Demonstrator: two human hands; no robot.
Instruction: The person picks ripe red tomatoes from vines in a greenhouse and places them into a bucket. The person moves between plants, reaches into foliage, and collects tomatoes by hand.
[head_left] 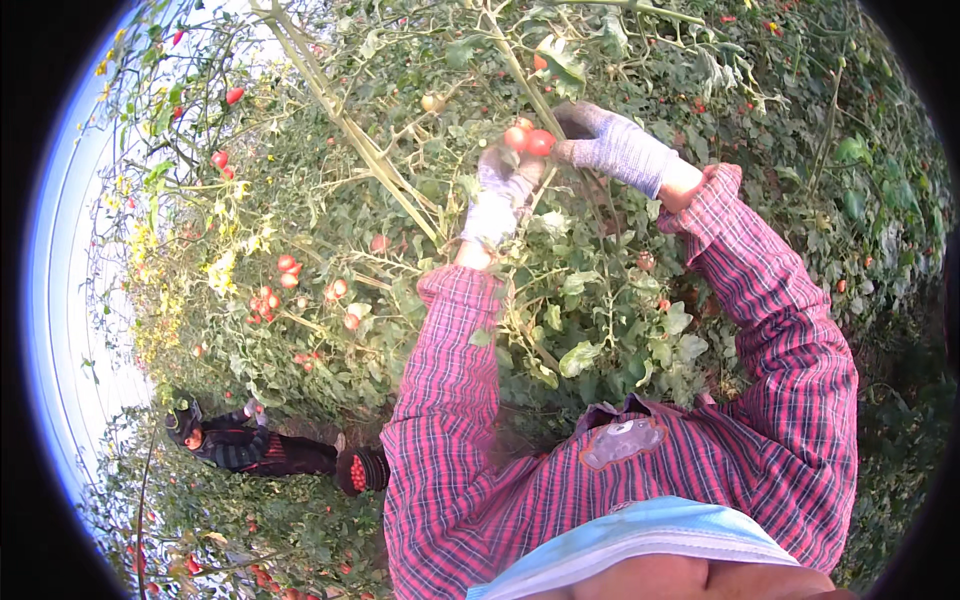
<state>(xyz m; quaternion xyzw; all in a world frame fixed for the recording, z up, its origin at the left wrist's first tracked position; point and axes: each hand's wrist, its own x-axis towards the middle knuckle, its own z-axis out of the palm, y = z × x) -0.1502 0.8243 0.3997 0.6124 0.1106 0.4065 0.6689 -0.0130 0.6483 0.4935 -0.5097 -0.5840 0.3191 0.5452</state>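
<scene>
A small cluster of red tomatoes (539, 143) sits between my two gloved hands, beside a thick green stem (517, 68). My left hand (503, 195), in a whitish knit glove, is cupped round the cluster from below; its fingertips are partly hidden behind the fruit. To the right, my right hand (618, 148) wears a similar grey-white glove. Its thumb points at the tomatoes and its fingers curve above, with a gap between thumb and fingers. Whether that thumb touches the fruit is hard to tell. Another orange-red tomato (541, 62) hangs above, partly behind a leaf.
A pale forked stem (345, 125) slants down on the left of my hands. More tomatoes (288, 266) hang at the left among dense leaves. At lower left is another person (240, 447) in dark clothes, near a dark bucket (372, 470) holding red tomatoes.
</scene>
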